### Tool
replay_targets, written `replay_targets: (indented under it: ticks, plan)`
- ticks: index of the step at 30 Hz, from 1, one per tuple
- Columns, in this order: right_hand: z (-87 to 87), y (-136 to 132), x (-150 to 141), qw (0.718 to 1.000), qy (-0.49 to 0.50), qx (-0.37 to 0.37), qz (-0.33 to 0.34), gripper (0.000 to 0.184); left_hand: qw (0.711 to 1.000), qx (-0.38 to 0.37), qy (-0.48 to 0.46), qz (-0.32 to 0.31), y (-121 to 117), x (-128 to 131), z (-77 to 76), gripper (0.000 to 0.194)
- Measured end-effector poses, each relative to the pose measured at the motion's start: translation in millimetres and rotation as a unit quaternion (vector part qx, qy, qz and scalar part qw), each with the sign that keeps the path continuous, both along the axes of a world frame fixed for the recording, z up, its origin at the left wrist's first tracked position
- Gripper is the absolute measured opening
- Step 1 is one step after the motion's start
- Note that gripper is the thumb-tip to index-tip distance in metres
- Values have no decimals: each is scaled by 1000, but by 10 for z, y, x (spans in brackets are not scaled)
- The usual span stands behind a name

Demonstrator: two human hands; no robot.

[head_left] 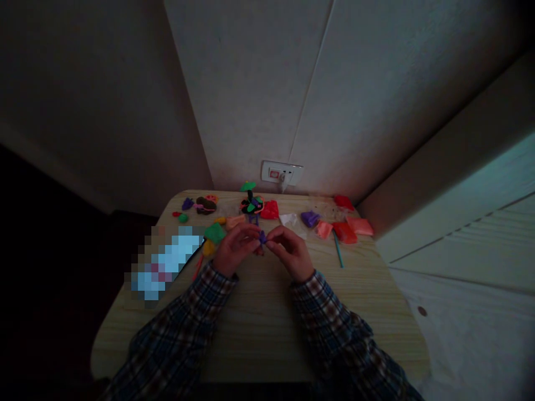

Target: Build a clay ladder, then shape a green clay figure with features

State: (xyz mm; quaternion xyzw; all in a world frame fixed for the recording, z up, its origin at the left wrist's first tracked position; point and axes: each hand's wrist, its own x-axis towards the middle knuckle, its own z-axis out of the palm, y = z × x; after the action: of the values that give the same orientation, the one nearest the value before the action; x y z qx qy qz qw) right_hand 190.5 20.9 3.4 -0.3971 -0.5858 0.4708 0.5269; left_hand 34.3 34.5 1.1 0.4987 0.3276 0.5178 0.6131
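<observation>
A small lump of purple modelling clay (262, 238) is held between my two hands above the middle of the table. My left hand (235, 249) pinches it from the left with thumb and fingers. From the right, the thumb and forefinger of my right hand (291, 252) close on its edge. Just behind my hands stands a dark clay figure (252, 205) with green and pink parts, topped by a green piece (248, 186). Beside my left hand lie a green clay packet (214, 233) and a yellow piece (208, 248).
Red (345, 233), salmon (360, 225) and purple (310, 218) clay packets lie at the back right near a teal stick (338, 249). A blurred-out screen (167, 264) is at the left. Brown clay (206, 205) sits back left. A wall socket (282, 173) is behind the table (259, 334).
</observation>
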Motion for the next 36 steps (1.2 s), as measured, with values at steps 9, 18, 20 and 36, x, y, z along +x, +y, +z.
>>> replay_targets:
  ticks: [9,18,20,36]
  plan:
    - [-19,-7,10,998,-10,56,-24,17,999,-32,36,-10,-15,9,33,35]
    - [-1,-14,10,995,-34,78,-43,10,998,-53,38,-17,-10,22,72,38]
    - [0,-17,6,995,-39,82,-36,10,998,-55,40,-17,-9,17,71,39]
    - [6,-53,-22,995,-29,97,-22,8,998,-43,32,-16,-14,4,87,43]
